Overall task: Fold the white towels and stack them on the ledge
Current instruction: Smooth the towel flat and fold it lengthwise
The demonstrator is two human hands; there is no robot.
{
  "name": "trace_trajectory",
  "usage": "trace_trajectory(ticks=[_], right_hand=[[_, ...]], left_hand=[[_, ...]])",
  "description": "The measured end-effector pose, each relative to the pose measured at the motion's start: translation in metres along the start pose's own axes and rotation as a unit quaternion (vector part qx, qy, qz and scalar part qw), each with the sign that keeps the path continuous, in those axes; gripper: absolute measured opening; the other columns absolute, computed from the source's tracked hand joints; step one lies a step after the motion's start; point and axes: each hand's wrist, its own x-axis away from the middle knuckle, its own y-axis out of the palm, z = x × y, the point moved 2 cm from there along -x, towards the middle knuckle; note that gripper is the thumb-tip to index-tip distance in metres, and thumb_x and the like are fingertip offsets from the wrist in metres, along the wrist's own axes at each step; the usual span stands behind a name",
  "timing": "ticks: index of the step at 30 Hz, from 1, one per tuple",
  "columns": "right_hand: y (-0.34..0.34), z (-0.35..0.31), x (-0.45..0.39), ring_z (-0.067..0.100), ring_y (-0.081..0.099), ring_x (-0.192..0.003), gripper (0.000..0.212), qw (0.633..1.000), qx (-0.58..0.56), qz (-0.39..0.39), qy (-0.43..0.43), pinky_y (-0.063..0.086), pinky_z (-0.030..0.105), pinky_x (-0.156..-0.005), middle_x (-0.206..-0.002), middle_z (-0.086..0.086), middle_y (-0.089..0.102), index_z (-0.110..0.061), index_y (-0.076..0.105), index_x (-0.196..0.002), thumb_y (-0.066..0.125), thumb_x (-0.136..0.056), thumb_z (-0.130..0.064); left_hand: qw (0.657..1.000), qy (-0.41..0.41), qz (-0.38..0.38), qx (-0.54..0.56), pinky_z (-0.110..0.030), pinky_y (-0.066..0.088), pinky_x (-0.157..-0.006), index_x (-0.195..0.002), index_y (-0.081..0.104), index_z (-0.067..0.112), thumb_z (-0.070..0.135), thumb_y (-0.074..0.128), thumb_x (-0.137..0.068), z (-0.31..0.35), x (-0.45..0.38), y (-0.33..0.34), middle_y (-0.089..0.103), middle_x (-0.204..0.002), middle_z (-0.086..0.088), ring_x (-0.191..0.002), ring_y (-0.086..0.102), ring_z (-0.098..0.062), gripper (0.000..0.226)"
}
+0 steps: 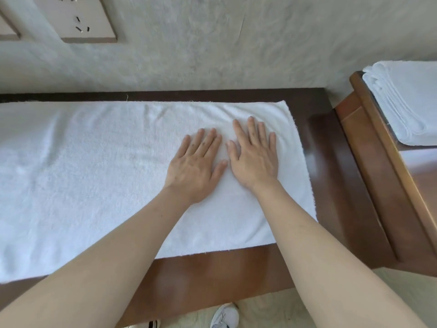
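In the head view, a white towel (94,176) lies spread flat across a dark wooden table (335,176), filling the left and centre of the frame and running off the left edge. Both hands rest palm down on its right part, side by side and nearly touching: the left hand (196,166) and the right hand (254,155) each have their fingers straight and slightly spread, pressing on the cloth and holding nothing. At the right edge of the frame, a stack (406,102) of folded white towels sits on a lighter wooden ledge (369,114), well apart from the hands. A pale textured wall (224,43) fills the top, with a socket plate (78,17) at upper left. Shoes (224,316) show at the bottom.
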Motion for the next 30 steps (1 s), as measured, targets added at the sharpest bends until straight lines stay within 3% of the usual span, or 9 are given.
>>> trace_trajectory(ticks=[4,9,14,17,21,25,28,30], right_hand=[[-0.009,0.036,-0.015,0.021,-0.017,-0.154,0.062,0.996,-0.003,0.008,0.085,-0.014,0.05,-0.123,-0.169,-0.001,-0.013,-0.031,-0.003,-0.161,0.01,-0.104,-0.054],[-0.007,0.024,-0.024,0.018,-0.012,-0.155,0.057,0.999,-0.001,0.011,-0.047,-0.013,0.046,-0.124,-0.169,-0.004,-0.009,-0.039,0.002,-0.16,0.012,-0.105,-0.051],[-0.015,0.062,-0.033,0.02,-0.014,-0.155,0.062,0.998,0.013,0.006,0.068,-0.011,0.05,-0.123,-0.169,-0.003,-0.01,-0.032,-0.002,-0.161,0.009,-0.104,-0.055],[-0.015,0.049,-0.016,0.02,-0.018,-0.154,0.063,0.999,0.022,0.006,0.025,-0.015,0.051,-0.122,-0.168,-0.004,-0.014,-0.032,-0.005,-0.16,0.003,-0.103,-0.056],[0.001,0.032,0.046,0.017,-0.017,-0.154,0.064,0.999,-0.012,0.001,-0.029,-0.012,0.05,-0.123,-0.168,-0.005,-0.014,-0.037,-0.005,-0.16,-0.002,-0.099,-0.056],[0.001,0.056,0.086,0.02,-0.017,-0.154,0.065,0.999,-0.004,0.008,0.048,-0.01,0.05,-0.124,-0.169,-0.002,-0.014,-0.034,-0.008,-0.16,-0.001,-0.101,-0.058],[-0.003,0.068,0.116,0.025,-0.008,-0.156,0.067,0.997,0.002,0.032,0.065,-0.003,0.049,-0.125,-0.169,0.003,-0.005,-0.027,-0.002,-0.162,0.006,-0.102,-0.058],[-0.009,0.074,0.133,0.031,0.013,-0.154,0.067,0.993,-0.02,0.069,0.097,0.015,0.049,-0.123,-0.167,0.01,0.018,-0.018,0.015,-0.161,0.019,-0.104,-0.053]], left_hand=[[1.0,-0.018,0.006,0.022,-0.036,-0.013,-0.123,-0.161,0.008,0.017,0.056,0.012,-0.102,0.009,-0.01,0.001,-0.004,-0.169,0.002,-0.154,-0.015,-0.018,0.07],[1.0,-0.004,0.003,-0.02,-0.041,-0.011,-0.124,-0.161,-0.002,0.023,0.054,0.008,-0.103,0.027,-0.026,0.01,-0.011,-0.168,0.001,-0.154,-0.017,-0.02,0.066],[0.999,0.002,-0.001,-0.036,-0.039,-0.01,-0.125,-0.16,-0.007,0.026,0.058,0.005,-0.101,0.025,-0.024,0.011,-0.013,-0.168,0.003,-0.154,-0.016,-0.018,0.068],[0.999,-0.01,-0.002,-0.044,-0.04,-0.01,-0.125,-0.16,-0.008,0.026,0.057,0.004,-0.101,0.028,-0.024,0.01,-0.013,-0.168,0.003,-0.153,-0.017,-0.018,0.068],[0.999,-0.026,-0.014,-0.017,-0.037,-0.012,-0.124,-0.161,0.0,0.026,0.054,0.007,-0.102,0.031,-0.017,0.001,-0.011,-0.168,-0.001,-0.154,-0.016,-0.019,0.066],[0.999,0.017,0.018,0.041,-0.038,-0.008,-0.125,-0.16,0.017,0.026,0.061,0.002,-0.102,0.043,0.018,-0.006,0.002,-0.169,-0.002,-0.155,-0.008,-0.019,0.069],[0.998,0.062,-0.007,-0.001,-0.043,-0.002,-0.126,-0.161,0.01,0.028,0.063,0.005,-0.101,0.058,0.05,0.008,-0.001,-0.169,-0.003,-0.155,-0.009,-0.021,0.07],[0.997,0.057,-0.031,-0.031,-0.045,-0.001,-0.126,-0.161,0.002,0.026,0.065,0.004,-0.098,0.065,0.058,0.02,-0.005,-0.169,-0.003,-0.155,-0.01,-0.024,0.074]])
